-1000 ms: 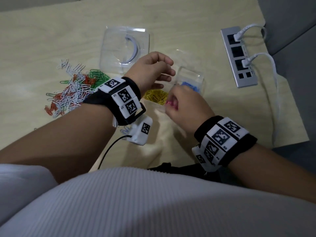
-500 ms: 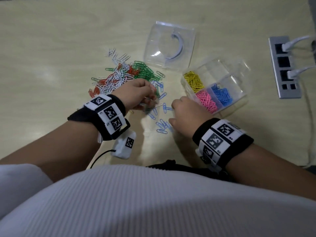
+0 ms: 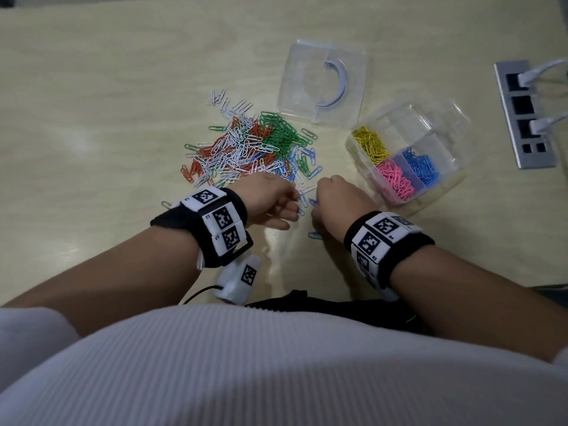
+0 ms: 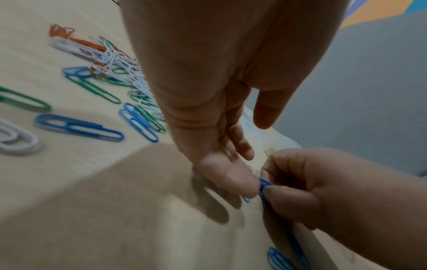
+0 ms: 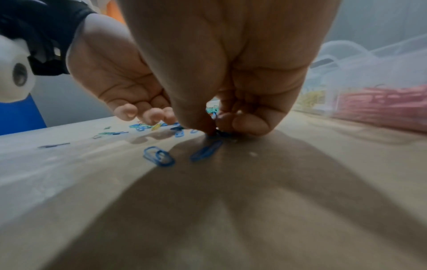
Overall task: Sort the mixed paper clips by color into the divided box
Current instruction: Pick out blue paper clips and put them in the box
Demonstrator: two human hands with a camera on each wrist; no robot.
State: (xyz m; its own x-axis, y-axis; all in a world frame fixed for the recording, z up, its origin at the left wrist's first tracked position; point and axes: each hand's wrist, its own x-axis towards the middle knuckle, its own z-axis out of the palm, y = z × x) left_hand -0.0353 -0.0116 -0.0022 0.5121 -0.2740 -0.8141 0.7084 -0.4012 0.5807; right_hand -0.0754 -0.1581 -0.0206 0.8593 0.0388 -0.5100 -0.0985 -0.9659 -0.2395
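right hand [image 4: 328,188] pinching a blue clip [image 4: 263,185] beside the pile [image 3: 246,149].
left hand [image 3: 270,199] relaxed, holding nothing; divided box [image 3: 455,179] just right.

A white ribbed top [image 3: 276,364] is worn, with short sleeves and bare forearms. Each wrist is wrapped in a black band: the left band [image 3: 212,226] and the right band [image 3: 387,244] are both faced with white tiles printed with black square markers. A white camera housing [image 3: 238,281], also marked, is hung under the left band, and a thin black cable [image 3: 196,295] is run from it.
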